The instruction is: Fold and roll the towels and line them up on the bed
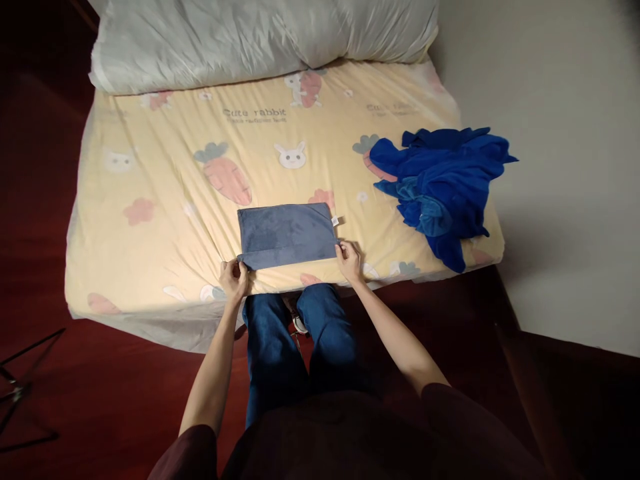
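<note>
The near left corner of a folded grey-blue towel (287, 235) is pinched by the left hand (234, 278), fingers closed on the cloth. The near right corner is gripped by the right hand (349, 261) in the same way. The towel is laid flat near the front edge of the bed (165, 200), on a yellow sheet printed with carrots and rabbits. A crumpled heap of bright blue cloths (440, 187) is seen well apart at the right, and a white duvet (250, 37) is bunched at the far end.
</note>
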`<state>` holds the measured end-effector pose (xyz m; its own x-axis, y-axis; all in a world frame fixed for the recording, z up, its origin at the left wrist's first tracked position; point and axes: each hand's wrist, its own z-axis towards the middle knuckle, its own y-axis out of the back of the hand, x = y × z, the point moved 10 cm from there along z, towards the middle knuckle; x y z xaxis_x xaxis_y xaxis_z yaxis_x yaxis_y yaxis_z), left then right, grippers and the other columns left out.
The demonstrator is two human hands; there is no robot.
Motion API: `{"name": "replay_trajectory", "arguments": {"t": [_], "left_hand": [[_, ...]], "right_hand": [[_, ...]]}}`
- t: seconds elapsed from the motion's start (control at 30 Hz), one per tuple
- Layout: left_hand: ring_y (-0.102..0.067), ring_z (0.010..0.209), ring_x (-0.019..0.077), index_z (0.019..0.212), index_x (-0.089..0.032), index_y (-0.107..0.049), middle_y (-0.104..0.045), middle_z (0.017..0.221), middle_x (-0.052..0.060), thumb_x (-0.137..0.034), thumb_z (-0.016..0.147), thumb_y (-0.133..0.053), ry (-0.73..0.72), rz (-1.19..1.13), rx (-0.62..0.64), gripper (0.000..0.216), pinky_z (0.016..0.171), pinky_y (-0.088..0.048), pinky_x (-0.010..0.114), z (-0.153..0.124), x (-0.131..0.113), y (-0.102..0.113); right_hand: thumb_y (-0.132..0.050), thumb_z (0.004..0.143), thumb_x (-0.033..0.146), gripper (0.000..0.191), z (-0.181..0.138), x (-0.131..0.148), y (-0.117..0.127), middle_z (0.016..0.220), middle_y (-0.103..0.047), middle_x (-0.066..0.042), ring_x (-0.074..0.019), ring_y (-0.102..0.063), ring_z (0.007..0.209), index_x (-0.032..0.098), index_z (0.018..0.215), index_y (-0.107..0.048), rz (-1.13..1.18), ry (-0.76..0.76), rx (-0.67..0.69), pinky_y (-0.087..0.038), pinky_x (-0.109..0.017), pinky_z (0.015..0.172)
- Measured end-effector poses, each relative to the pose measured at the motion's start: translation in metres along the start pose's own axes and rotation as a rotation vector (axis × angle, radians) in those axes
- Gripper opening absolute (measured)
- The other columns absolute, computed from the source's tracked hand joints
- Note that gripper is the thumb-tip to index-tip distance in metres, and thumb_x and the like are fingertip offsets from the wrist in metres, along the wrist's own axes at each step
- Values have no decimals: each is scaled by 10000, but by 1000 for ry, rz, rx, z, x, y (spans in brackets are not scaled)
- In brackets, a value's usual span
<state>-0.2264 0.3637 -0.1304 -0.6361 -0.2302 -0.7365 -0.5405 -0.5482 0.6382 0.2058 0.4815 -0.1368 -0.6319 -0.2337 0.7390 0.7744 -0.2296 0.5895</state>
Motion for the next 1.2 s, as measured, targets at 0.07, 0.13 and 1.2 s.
{"name": "replay_trajectory", "arguments": {"t": [0.07, 0.13, 1.2], "left_hand": [[-607, 813, 192, 1051, -192, -710, -560, 865, 41, -406, 946, -592, -5, 5, -16, 266, 786, -521, 337, 0, 1, 1], [-621, 854, 201, 1080, -195, -706, -580, 903, 53, -418, 949, -599, -7, 2, -24, 279, 827, -532, 350, 0, 1, 2], [-555, 1296, 292, 1313, -255, -690, -710, 1362, 75, -230, 981, -451, -320, -5, 221, 410, 1162, -398, 536, -5, -39, -11]], "right_hand": [[-557, 1023, 491, 310, 0, -2, 0, 941, -714, -101, -228, -697, 872, 214, 1026, -698, 17, -9, -5, -615, -381, 830], [-562, 1017, 493, 309, -1, -3, 0, 934, -710, -101, -231, -697, 864, 215, 1023, -697, 31, -25, -7, -613, -390, 831], [-385, 1073, 231, 439, -1, 33, -10, 1307, -749, -58, -246, -670, 1229, 293, 1315, -747, -32, 211, 182, -547, -485, 1087]]}}
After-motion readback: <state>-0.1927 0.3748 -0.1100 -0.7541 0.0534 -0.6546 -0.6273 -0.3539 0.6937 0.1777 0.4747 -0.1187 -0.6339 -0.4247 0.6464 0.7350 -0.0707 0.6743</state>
